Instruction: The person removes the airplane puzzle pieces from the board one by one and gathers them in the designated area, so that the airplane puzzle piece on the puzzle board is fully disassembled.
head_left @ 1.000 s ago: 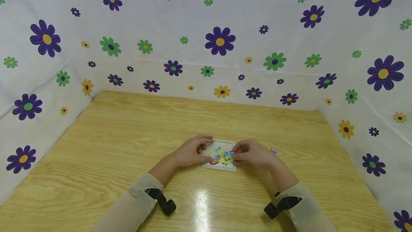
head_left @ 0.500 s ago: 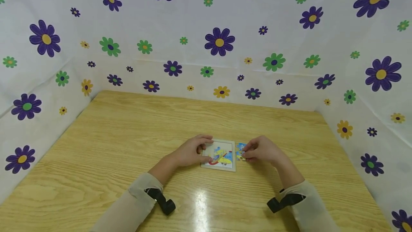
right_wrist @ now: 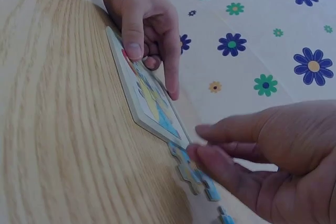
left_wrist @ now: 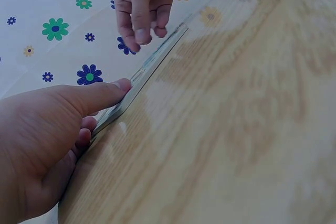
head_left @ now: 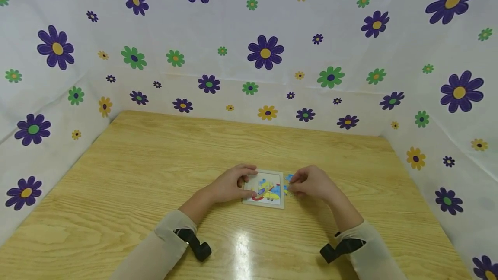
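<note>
A square jigsaw board point(head_left: 282, 198) with a pale rim lies mid-table, showing a yellow airplane picture in its lower part. My left hand point(head_left: 232, 182) holds its left side, thumb over the rim and picture, fingers along the edge. In the left wrist view the board point(left_wrist: 149, 69) appears nearly edge-on. Against the board's right side lie loose blue and yellow jigsaw pieces point(right_wrist: 185, 166), partly hidden by my right hand point(head_left: 314, 183). That hand's thumb and fingertips hover at the pieces, with a gap between them in the right wrist view; whether they touch a piece is unclear.
The wooden table point(head_left: 163, 150) extends around the board. White cloth point(head_left: 218, 20) printed with flowers rises behind it and on both sides. Each wrist bears a black camera strap point(head_left: 192, 241).
My right hand drew back rightward from the board, uncovering the picture's right part and loose pieces beside the rim, then shifted slightly left over those pieces. My left hand stays on the board.
</note>
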The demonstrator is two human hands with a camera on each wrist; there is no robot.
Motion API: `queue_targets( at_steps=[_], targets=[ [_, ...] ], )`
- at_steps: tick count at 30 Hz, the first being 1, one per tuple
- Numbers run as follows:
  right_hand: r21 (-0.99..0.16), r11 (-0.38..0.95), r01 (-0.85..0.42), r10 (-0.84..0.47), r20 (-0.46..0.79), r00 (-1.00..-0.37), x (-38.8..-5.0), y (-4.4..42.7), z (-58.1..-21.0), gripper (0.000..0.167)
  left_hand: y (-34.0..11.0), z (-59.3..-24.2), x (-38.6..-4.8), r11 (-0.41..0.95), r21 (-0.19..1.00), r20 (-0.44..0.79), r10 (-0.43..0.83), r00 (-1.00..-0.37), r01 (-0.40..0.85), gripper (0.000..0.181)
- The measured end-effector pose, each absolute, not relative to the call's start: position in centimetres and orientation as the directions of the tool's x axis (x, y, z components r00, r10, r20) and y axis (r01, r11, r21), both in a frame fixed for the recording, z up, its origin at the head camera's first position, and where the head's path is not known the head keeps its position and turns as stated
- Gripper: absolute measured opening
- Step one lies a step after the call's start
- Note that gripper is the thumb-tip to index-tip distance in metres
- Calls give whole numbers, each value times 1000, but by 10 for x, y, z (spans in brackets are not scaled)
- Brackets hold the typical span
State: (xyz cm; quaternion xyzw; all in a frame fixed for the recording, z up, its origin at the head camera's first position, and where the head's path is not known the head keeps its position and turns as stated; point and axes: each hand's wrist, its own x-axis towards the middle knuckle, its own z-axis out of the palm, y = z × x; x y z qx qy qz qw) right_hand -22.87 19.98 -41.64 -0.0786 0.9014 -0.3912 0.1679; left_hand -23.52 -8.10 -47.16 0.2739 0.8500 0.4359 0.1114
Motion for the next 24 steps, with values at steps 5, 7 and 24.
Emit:
queue_targets(
  at_steps=[5, 7, 24],
  targets=[
    [-841, 540, -29, -349, -193, -917, -229, 188, -424, 32, -81, -474, -236, 477, 795, 53, 560, -827, 374, 59],
    [-903, 430, 13, -398, -203, -895, -229, 182, -430, 40, -81, -474, -237, 477, 793, 56, 562, -826, 379, 59],
    [-895, 444, -38, -470, -197, -860, -220, 157, -444, 43, -80, -468, -236, 468, 802, 51, 565, -823, 371, 59]
  ],
)
